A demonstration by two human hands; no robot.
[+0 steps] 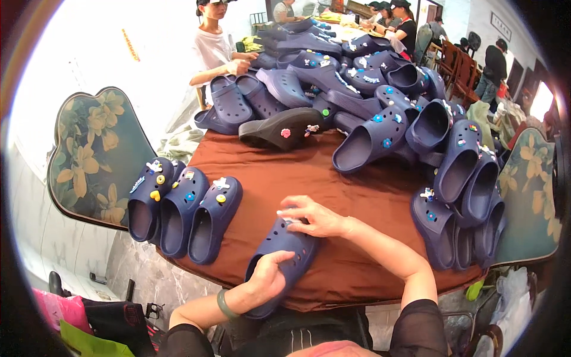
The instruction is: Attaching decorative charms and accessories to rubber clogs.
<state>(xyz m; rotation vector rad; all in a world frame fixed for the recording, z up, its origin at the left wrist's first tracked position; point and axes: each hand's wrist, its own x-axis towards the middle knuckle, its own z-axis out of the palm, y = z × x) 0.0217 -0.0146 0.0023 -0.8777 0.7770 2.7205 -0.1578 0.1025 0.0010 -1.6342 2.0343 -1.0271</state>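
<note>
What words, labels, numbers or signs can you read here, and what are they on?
Nothing is clear enough to quote.
White rectangular framed wall sign: too small.
Orange vertical wall strip: blurred.
Blue-and-white plastic charm on the leftmost navy foam clog: too small.
Shiny pink bag: a faint mark, unclear.
Held navy foam clog: no readable text.

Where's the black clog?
Head view, upper centre: the black clog is at the near edge of the navy pile, across the brown cloth from the right hand.
</note>
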